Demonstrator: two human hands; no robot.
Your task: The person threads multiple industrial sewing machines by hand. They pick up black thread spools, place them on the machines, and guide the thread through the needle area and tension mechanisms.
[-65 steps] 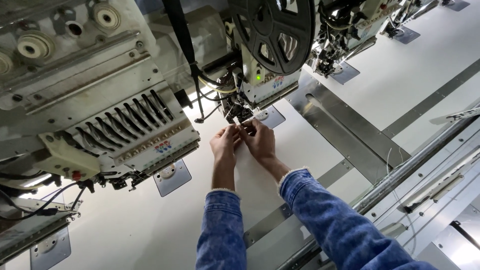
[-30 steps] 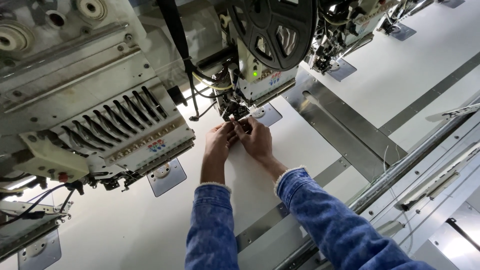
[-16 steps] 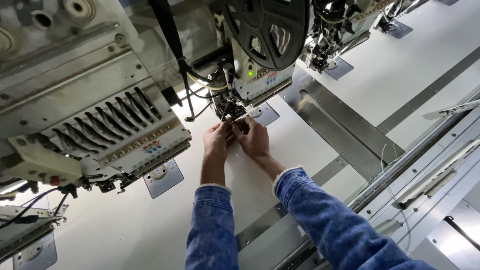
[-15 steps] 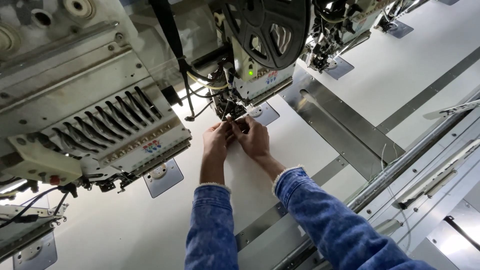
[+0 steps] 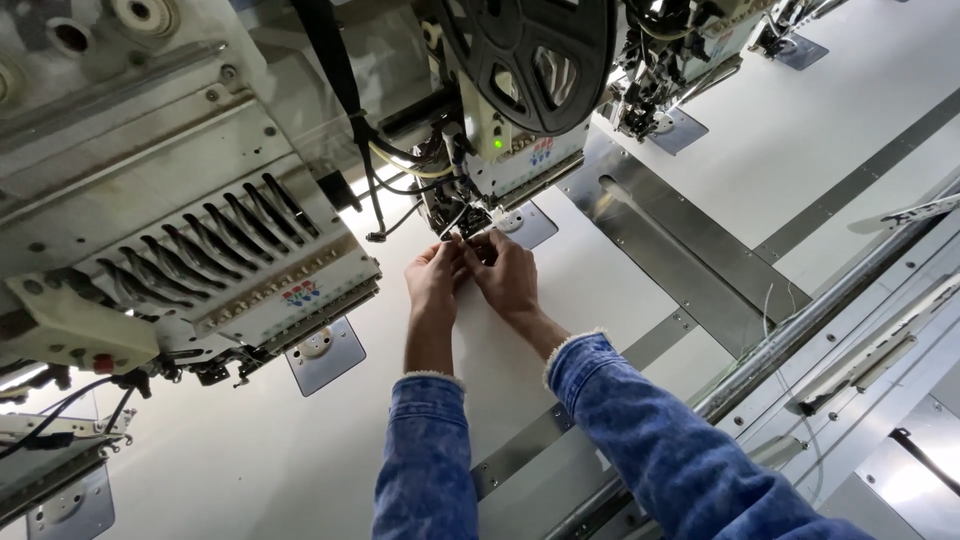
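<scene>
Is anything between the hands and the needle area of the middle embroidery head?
Nothing visible. The left hand and right hand have their fingertips right at the needle area under the middle head. The black reel and cables sit above, clear of the hands.

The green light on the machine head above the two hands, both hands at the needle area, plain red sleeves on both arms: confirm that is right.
Wrong on the sleeves: the head view shows blue denim sleeves, not red. The green light glows above, and the left hand and right hand are at the needle area.
</scene>
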